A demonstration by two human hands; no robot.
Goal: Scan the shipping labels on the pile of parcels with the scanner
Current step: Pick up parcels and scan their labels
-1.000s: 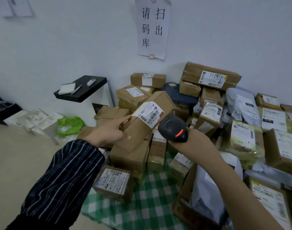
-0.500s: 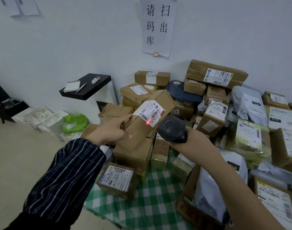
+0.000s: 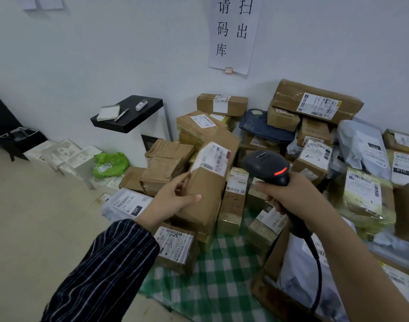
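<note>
Brown parcel (image 3: 208, 182) gripped in the left hand (image 3: 168, 201), its label (image 3: 212, 156) turned toward the scanner (image 3: 266, 166) the right hand (image 3: 292, 198) grips; most of the pile (image 3: 315, 105), I'd guess, waits.

A black scanner (image 3: 266, 167) with a red light, brown cardboard parcels (image 3: 222, 104) bearing white labels, a green-and-white checked cloth (image 3: 222, 282), a navy white-striped sleeve (image 3: 101, 273), a lime-green bag (image 3: 110, 164), a black shelf (image 3: 129, 117).
</note>
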